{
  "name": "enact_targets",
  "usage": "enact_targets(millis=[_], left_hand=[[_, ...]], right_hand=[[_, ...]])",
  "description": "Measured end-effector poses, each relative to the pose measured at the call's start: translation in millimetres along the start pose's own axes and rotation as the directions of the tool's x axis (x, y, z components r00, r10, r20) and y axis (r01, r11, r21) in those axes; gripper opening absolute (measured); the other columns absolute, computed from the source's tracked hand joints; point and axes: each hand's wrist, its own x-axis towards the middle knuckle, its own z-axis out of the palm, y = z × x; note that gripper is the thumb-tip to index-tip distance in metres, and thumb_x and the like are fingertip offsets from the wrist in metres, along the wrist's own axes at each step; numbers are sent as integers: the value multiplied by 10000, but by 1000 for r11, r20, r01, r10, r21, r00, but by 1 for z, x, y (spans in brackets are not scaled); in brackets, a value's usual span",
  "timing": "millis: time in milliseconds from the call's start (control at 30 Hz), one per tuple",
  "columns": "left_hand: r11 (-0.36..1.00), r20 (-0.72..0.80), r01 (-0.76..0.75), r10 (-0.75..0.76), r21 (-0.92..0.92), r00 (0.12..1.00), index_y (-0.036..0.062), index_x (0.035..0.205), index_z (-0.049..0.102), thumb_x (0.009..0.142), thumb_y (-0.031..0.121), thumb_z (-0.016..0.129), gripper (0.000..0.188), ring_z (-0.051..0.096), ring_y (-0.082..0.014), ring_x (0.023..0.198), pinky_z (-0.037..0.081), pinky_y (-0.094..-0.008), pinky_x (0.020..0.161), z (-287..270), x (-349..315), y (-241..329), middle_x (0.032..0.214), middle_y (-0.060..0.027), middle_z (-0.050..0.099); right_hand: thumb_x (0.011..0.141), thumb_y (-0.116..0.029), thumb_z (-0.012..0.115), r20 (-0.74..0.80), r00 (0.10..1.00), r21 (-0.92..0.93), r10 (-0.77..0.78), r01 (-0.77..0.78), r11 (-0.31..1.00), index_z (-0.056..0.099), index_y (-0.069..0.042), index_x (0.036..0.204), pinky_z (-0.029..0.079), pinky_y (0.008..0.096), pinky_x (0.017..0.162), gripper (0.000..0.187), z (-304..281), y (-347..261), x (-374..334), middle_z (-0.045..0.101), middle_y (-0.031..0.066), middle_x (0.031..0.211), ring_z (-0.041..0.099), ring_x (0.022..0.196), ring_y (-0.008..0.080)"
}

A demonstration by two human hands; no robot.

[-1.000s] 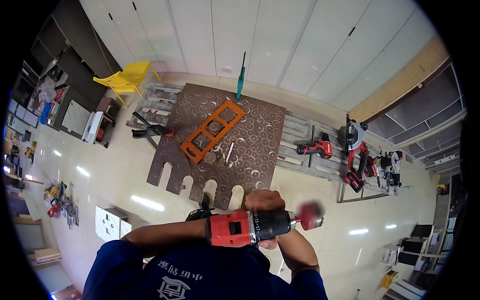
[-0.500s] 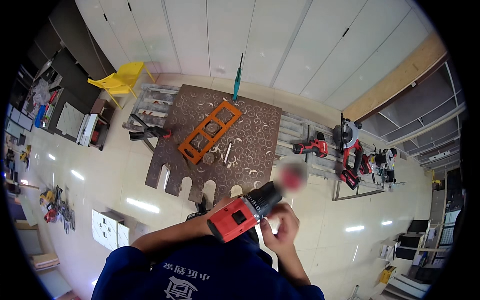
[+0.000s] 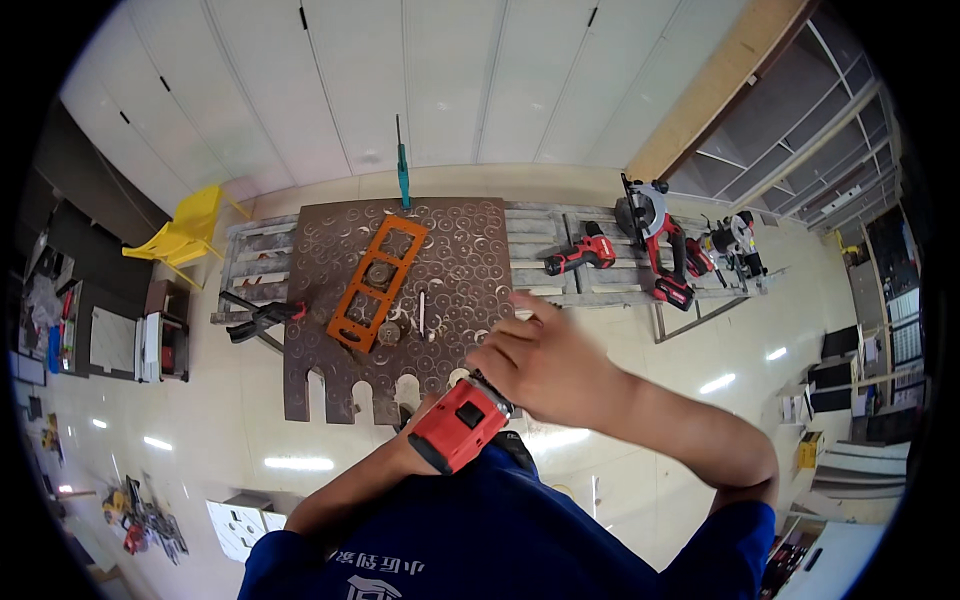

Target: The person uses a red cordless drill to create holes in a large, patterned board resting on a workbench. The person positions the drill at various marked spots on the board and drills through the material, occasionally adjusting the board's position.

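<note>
A red and black cordless drill (image 3: 462, 425) is held close to my body, above the near edge of a brown board. My left hand (image 3: 424, 412) grips it from below, its fingers mostly hidden behind the drill body. My right hand (image 3: 545, 365) curls over the drill's front end and covers the chuck. On the board (image 3: 460, 250), marked all over with circles, lie an orange template with square openings (image 3: 365, 305), a white pen-like stick (image 3: 422, 313) and a small round disc (image 3: 389, 333).
A teal clamp (image 3: 403, 180) and a black clamp (image 3: 262, 320) sit at the board's edges. Right on the slatted bench (image 3: 540, 225) lie a red drill (image 3: 582, 252), a circular saw (image 3: 655, 235) and another power tool (image 3: 725, 245). A yellow chair (image 3: 180, 228) stands left.
My right hand has come up and over the drill's front, which it now covers. The blurred red patch before the drill is gone. The view has turned, shifting the board left.
</note>
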Motion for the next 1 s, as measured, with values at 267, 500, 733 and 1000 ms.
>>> enact_targets(millis=[267,500,733,1000], left_hand=[[959,75,222,-212,-178,974,62,949,606,728,95,721,251,614,-209,775,475,-331,662,-7,-15,2,846,-53,625],[909,243,268,-194,-321,950,63,933,607,728,130,730,249,623,-213,780,488,-346,687,-2,-34,-10,850,-64,630],[906,210,345,-298,-244,931,76,855,617,740,32,694,146,635,-212,761,498,-347,676,6,-27,-1,800,-55,630],[975,180,179,-153,-133,972,83,1086,562,818,75,658,285,607,-198,972,499,-330,846,-4,-16,11,1062,-76,608]], right_hand=[[644,-152,665,-68,996,-113,48,-56,992,617,-100,818,399,394,994,187,-6,-25,15,587,3,786,571,857,172],[516,-156,719,428,903,186,-44,-40,982,612,-93,755,426,351,880,269,-25,-10,30,605,55,721,585,885,235],[568,-164,708,707,705,233,-59,-154,960,628,-94,784,379,375,943,241,-46,-5,43,607,46,749,584,900,231],[603,-140,697,441,897,139,-9,-59,989,631,-93,770,334,458,1049,186,-26,-12,22,600,48,743,585,861,227]])
